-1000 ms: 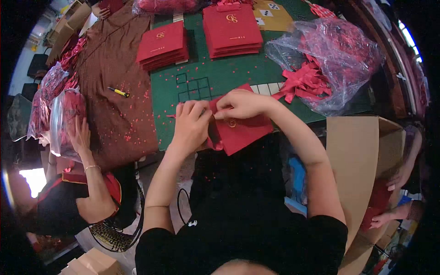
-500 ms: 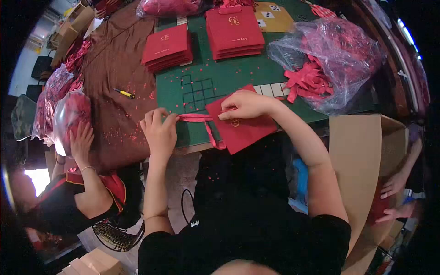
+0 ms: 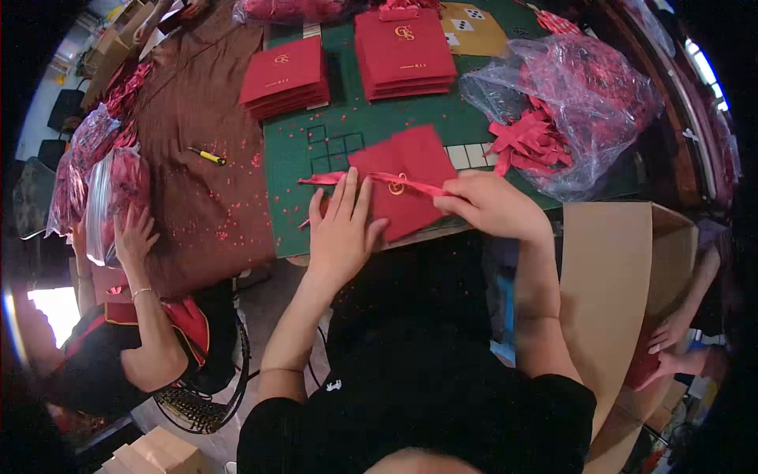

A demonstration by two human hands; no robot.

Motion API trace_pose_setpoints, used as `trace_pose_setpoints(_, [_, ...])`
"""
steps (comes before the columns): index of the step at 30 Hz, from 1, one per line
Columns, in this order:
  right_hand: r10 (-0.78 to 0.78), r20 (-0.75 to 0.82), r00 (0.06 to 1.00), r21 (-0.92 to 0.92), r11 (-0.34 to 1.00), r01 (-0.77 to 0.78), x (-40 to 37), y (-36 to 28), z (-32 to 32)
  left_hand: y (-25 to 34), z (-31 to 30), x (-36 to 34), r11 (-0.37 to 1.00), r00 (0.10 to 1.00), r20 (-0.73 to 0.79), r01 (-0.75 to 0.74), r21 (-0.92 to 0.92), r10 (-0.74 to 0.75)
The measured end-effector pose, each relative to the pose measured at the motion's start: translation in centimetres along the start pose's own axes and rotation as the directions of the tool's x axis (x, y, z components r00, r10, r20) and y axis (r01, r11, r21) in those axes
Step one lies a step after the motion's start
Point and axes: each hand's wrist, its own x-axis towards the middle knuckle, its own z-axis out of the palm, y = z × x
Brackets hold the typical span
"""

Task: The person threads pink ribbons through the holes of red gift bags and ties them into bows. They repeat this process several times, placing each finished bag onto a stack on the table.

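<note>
A red paper bag (image 3: 418, 154) with a gold emblem lies tilted at the front edge of the green mat. Across it runs a pink-red ribbon (image 3: 383, 175), its loose end reaching out past the bag's left side. My left hand (image 3: 341, 225) rests flat with fingers stretched out over the bag's left part and the ribbon. To the right, my right hand (image 3: 493, 201) pinches the ribbon's other end at the bag's right edge.
Stacks of red bags (image 3: 288, 75) (image 3: 403, 59) stand at the back. A plastic sack (image 3: 592, 103) spills ribbons (image 3: 529, 138) at right, above an open carton (image 3: 604, 276). A yellow cutter (image 3: 208, 156) lies left. Co-workers' hands (image 3: 134, 237) (image 3: 671, 340) show on both sides.
My left hand has moved right onto the bag and opened flat. My right hand has shifted right and down, drawing the ribbon across the bag's front.
</note>
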Motion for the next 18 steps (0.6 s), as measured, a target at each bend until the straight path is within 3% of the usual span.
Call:
trace_pose_setpoints(2, [0.039, 0.112, 0.993, 0.027, 0.999, -0.043, -2.3, -0.3, -0.8, -0.1, 0.1, 0.5, 1.000, 1.000, 0.015, 0.013, 0.006, -0.014])
trace_pose_setpoints(4, [0.070, 0.416, 0.906, 0.315, 0.924, -0.216, -3.0, -1.3, -1.2, -0.4, 0.2, 0.5, 1.000, 1.000, 0.003, 0.004, -0.012, -0.004])
trace_pose_setpoints(5, [-0.155, 0.382, 0.911, 0.429, 0.903, -0.026, -3.1, -0.9, -0.3, -0.4, 0.2, 0.5, 1.000, 1.000, -0.009, -0.006, -0.024, 0.006])
trace_pose_setpoints(7, [-0.324, 0.421, 0.847, 0.778, 0.609, -0.154, -2.1, -1.1, 1.5, -0.4, 0.1, 0.7, 0.999, 1.000, -0.015, -0.009, -0.042, 0.008])
trace_pose_setpoints(8, [-0.490, 0.260, 0.832, 0.807, 0.584, 0.092, -1.0, -0.9, 2.1, -0.5, 0.0, 0.7, 0.996, 0.999, -0.039, -0.010, -0.088, 0.007])
trace_pose_setpoints(9, [-0.502, 0.148, 0.852, 0.917, 0.393, 0.072, -0.6, -0.4, 3.0, -0.6, -0.2, 0.7, 0.991, 0.998, -0.062, -0.010, -0.134, 0.002])
trace_pose_setpoints(10, [-0.420, 0.005, 0.908, 0.916, 0.367, 0.165, 0.0, -0.2, 3.3, -0.4, -0.4, 0.7, 0.991, 0.987, -0.163, -0.029, -0.129, 0.007])
trace_pose_setpoints(11, [-0.267, -0.076, 0.961, 0.838, 0.506, 0.206, 0.4, 0.3, 4.0, -0.4, -0.3, 0.2, 0.992, 0.987, -0.162, -0.029, -0.126, 0.008])
trace_pose_setpoints(13, [0.010, -0.136, 0.991, 0.783, 0.614, 0.102, 1.6, -0.2, 4.1, -0.5, -0.2, -0.6, 0.990, 0.972, -0.232, 0.003, -0.138, -0.035])
trace_pose_setpoints(14, [0.101, -0.138, 0.985, 0.811, 0.583, 0.054, 2.3, 0.7, 5.1, -0.5, -0.1, -0.6, 0.987, 0.957, -0.287, 0.006, -0.158, -0.052])
trace_pose_setpoints(18, [0.256, -0.139, 0.957, 0.834, 0.552, -0.027, 2.9, 1.5, 7.1, -0.5, 0.2, -1.0, 0.958, 0.964, -0.249, 0.020, -0.286, -0.094])
